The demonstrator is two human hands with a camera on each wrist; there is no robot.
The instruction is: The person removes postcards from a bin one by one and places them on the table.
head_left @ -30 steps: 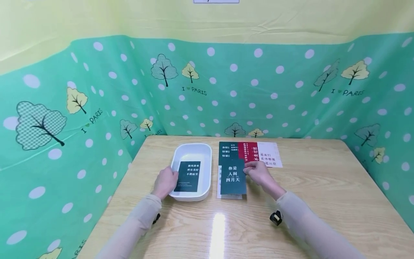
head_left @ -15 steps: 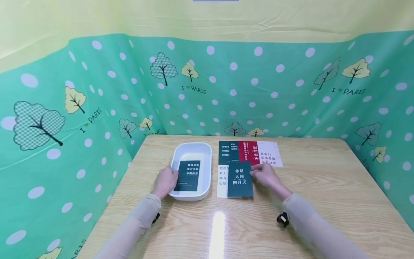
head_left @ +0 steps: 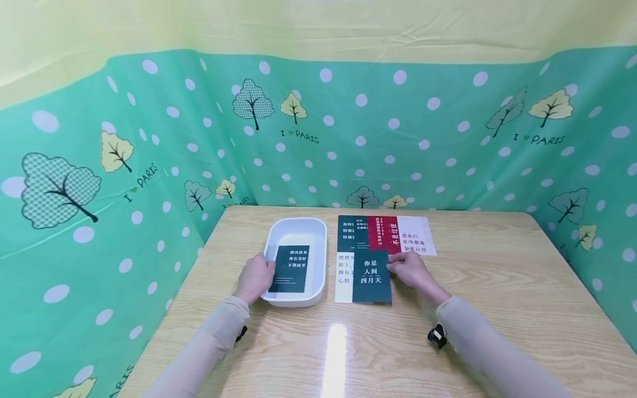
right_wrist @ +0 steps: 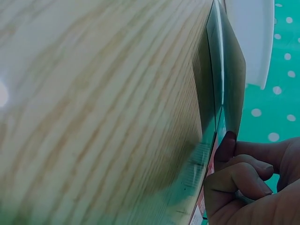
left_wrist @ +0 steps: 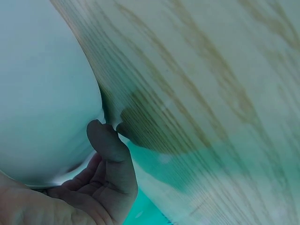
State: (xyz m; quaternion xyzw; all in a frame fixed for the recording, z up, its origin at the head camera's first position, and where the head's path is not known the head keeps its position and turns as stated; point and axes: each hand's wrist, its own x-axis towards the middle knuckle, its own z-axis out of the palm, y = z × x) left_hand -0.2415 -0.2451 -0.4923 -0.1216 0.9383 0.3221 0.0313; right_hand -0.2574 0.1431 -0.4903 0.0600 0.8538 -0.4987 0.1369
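In the head view my left hand (head_left: 255, 277) grips the near left side of a white plastic basin (head_left: 322, 260); its thumb (left_wrist: 110, 143) lies along the basin's outer wall in the left wrist view. A dark green card (head_left: 288, 279) with white Chinese characters lies inside the basin. My right hand (head_left: 412, 271) pinches the right edge of another dark green card (head_left: 372, 293), which overlaps a white printed card (head_left: 343, 293) beneath it. From the right wrist, this green card (right_wrist: 234, 70) appears almost edge-on between thumb and forefinger, tilted above the table.
Behind the held card, overlapping cards form a row: dark green (head_left: 345, 226), red (head_left: 382, 232) and white-pink (head_left: 418, 235). All rest on a wooden table (head_left: 497, 287). A green polka-dot curtain (head_left: 398, 143) stands around its back and sides.
My right hand has shifted the green card to the right and slightly nearer, uncovering more of the white card and the red one. The left hand and basin have stayed in place.
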